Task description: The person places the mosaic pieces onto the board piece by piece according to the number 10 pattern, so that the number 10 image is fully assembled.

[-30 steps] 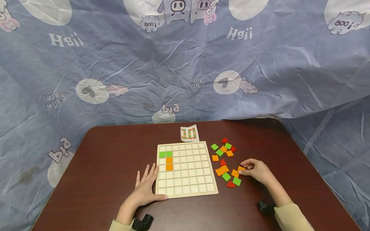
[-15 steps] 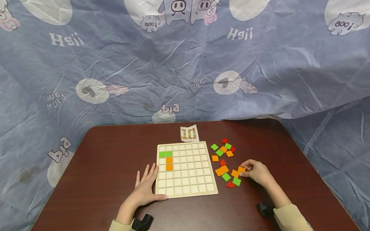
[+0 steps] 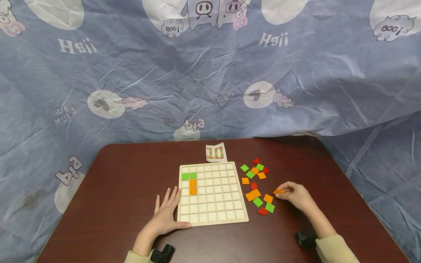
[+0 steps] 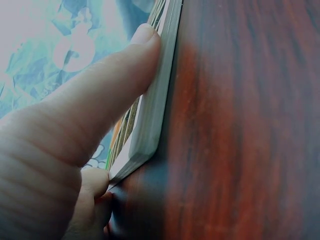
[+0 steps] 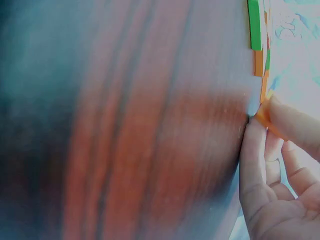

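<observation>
One large blue printed cloth (image 3: 184, 80) hangs behind a dark brown table (image 3: 131, 171), and on the table lies a pale gridded board (image 3: 212, 206). The left hand (image 3: 163, 218) rests at the board's near left corner, fingers spread and straight along the left side, thumb stretched along the near edge; light, steady pressure there should be enough to keep the board from sliding. The right hand (image 3: 296, 195), to the right of the board, pinches a tilted orange tile (image 3: 277, 191) between thumb and fingers; whether one of its corners touches the table I cannot tell. A small paper card (image 3: 216, 152) with a coloured grid lies just beyond the board's far edge. Two green tiles (image 3: 189, 176) sit side by side in the second row from the far edge, with two orange squares (image 3: 193, 187) below the right-hand one. Loose green, orange and red pieces (image 3: 262, 210) are scattered between board and right hand. Such a thin tile probably handles best when pinched firmly near its rim, raised clear of its neighbours and levelled before being pressed flat anywhere.
</observation>
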The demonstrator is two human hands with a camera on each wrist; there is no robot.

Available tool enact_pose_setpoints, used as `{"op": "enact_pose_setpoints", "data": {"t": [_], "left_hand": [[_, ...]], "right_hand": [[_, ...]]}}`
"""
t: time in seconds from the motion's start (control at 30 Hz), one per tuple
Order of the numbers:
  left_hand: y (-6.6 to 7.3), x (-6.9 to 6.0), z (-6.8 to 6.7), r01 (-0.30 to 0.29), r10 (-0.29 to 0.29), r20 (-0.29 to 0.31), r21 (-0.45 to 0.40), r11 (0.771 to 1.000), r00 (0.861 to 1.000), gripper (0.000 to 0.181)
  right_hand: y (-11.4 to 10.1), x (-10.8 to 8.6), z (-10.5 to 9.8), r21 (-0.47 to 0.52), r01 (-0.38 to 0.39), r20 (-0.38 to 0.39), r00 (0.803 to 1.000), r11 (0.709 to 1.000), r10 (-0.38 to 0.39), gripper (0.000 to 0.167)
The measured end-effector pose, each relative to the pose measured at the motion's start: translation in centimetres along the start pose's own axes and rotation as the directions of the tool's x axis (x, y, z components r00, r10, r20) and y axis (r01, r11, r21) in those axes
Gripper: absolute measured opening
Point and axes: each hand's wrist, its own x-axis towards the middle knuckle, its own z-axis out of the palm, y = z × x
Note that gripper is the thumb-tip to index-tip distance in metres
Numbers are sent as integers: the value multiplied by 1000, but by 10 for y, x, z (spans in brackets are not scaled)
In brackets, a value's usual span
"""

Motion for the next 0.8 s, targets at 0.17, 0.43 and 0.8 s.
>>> {"op": "enact_pose_setpoints", "data": {"t": [0.17,0.43,0.8], "left_hand": [[0,-1,0,1,-1,-2,-6,1000,1000,125],[0,-2,0,-1,1,-2,-18,1000,1000,125],[-1,0,1,-3,3,1,2,1000,1000,126]], "right_hand": [[-6,-1,-1,172,-33,41,999,985,27,37],[-42,1,13,291,-8,72,997,957,-13,38],[-87,13,56,353,3,110,993,936,-44,32]]}}
